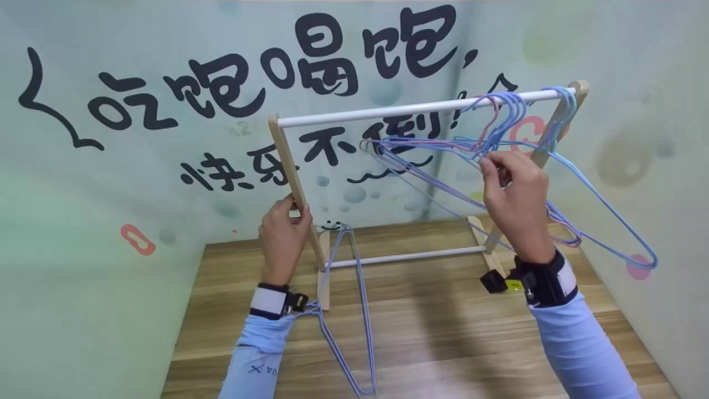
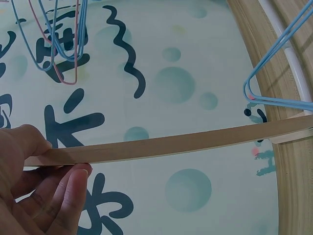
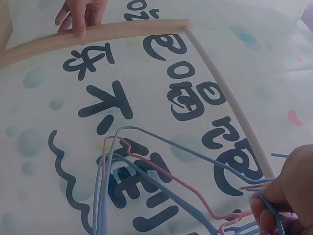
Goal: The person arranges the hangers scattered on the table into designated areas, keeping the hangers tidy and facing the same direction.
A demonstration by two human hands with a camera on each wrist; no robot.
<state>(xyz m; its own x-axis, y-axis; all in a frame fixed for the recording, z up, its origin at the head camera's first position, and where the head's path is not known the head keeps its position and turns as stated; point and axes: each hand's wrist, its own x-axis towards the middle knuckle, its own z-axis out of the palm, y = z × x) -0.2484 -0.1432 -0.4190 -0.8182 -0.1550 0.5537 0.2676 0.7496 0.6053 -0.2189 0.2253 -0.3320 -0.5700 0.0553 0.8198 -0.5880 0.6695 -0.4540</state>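
My left hand [image 1: 283,235] grips the left wooden post [image 1: 293,172] of a small clothes rack, thumb on one side and fingers on the other in the left wrist view. At the right end of the white top rail [image 1: 376,112], several blue wire hangers [image 1: 507,113] and a pink hanger [image 1: 486,128] hang bunched together. Just below their hooks, my right hand [image 1: 518,199] pinches a blue hanger [image 3: 274,210] by its wire between thumb and fingers. The hand partly hides the necks of the bunch. Other blue hangers hang farther right, by the right post [image 1: 543,155].
Loose blue hangers [image 1: 363,299] lean on the rack's lower white bar [image 1: 410,258] near my left wrist. The rack stands on a wood-grain tabletop [image 1: 399,343]. Behind it rises a pale wall panel [image 1: 354,194] with large black lettering.
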